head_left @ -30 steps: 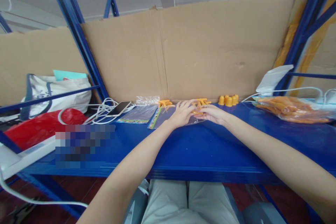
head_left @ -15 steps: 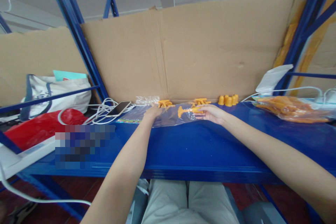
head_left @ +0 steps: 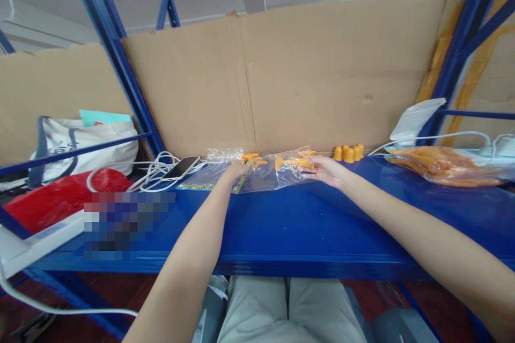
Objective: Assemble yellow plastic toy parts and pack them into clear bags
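On the blue table, the clear bag now reaches farther right, overlapping the orange piece pinched by the right hand; whether the left hand grips film is unclear.

This looks like a workshop. Tall blue metal posts stand left and right, a brown cardboard sheet stands at the far side, and a clear bag of orange plastic parts lies right on the blue metal tabletop.
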`<state>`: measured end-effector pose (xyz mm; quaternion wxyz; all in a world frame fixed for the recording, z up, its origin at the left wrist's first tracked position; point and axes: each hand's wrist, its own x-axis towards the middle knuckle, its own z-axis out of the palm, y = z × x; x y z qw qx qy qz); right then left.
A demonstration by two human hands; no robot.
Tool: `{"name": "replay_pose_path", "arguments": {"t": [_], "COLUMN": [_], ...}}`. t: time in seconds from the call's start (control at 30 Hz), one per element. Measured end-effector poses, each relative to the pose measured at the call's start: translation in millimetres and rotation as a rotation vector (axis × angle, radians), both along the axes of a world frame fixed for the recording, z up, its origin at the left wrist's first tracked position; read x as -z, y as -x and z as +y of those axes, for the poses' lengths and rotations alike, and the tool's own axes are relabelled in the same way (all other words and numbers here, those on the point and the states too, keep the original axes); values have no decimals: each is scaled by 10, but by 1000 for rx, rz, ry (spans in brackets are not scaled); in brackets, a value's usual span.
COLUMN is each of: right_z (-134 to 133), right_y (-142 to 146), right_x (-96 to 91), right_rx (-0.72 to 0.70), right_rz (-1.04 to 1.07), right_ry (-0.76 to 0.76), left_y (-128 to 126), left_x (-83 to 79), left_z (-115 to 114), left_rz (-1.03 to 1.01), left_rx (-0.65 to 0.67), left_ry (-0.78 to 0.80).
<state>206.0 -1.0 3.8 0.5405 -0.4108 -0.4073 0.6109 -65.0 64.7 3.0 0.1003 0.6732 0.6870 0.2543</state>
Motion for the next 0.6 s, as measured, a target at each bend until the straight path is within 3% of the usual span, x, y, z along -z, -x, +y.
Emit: {"name": "replay_pose_path", "arguments": {"t": [0.1,0.27,0.33,0.5,0.6], "right_z": [-8,-2,10,60,79], "right_y": [-2,-22,-44,-122,-162], "right_x": [-11,-23,-24,12,42], "right_rx": [-23,-34,-17,26,-28], "right_rz": [6,24,13,-84,-157], "right_ry": [1,-49,-51,-16,9], "left_y": [-90,-173,-157,-73,-46], "left_x": [-52,-109,-96,-2,22], "left_z": [-56,-104,-93,-22,3], "left_rz": [-244,-574,-655,-710,-812], "left_rx": [0,329,400,266,239], "left_ry": [67,104,175,413,445]}}
